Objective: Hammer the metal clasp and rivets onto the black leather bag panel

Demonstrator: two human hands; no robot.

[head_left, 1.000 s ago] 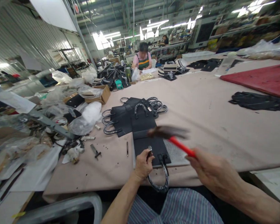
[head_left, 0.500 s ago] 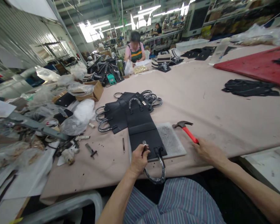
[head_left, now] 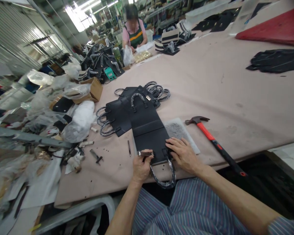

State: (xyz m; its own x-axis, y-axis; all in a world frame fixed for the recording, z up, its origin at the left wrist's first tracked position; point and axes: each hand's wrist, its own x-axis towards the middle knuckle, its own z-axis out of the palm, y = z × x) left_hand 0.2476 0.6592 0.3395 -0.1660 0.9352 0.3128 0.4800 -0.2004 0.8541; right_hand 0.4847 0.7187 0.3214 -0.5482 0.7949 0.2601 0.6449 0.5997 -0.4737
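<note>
My left hand [head_left: 141, 169] is closed round a short metal punch [head_left: 144, 153], tilted sideways over the near edge of a black bag panel [head_left: 149, 129]. Fingers outstretched, my right hand [head_left: 183, 153] lies on the panel's near right corner, by the foot of a plastic-wrapped handle [head_left: 163, 184]. This handle hangs towards my lap. A pale slab [head_left: 194, 147] with a worn grey surface shows under the panel. To the right a claw hammer [head_left: 210, 138] with a red and black handle rests on the table, apart from my hand.
More black panels with wrapped handles [head_left: 119, 114] lie beyond. A thin metal rod [head_left: 129, 148] and a dark T-shaped tool [head_left: 96, 157] are on the left. Plastic bags and a cardboard box [head_left: 95, 89] crowd the far left. Another person [head_left: 134, 32] sits across the table [head_left: 205, 81].
My right hand has let go of the hammer and moved left onto the panel. In my left hand the punch has gone from upright to tilted sideways. The view has shifted downwards.
</note>
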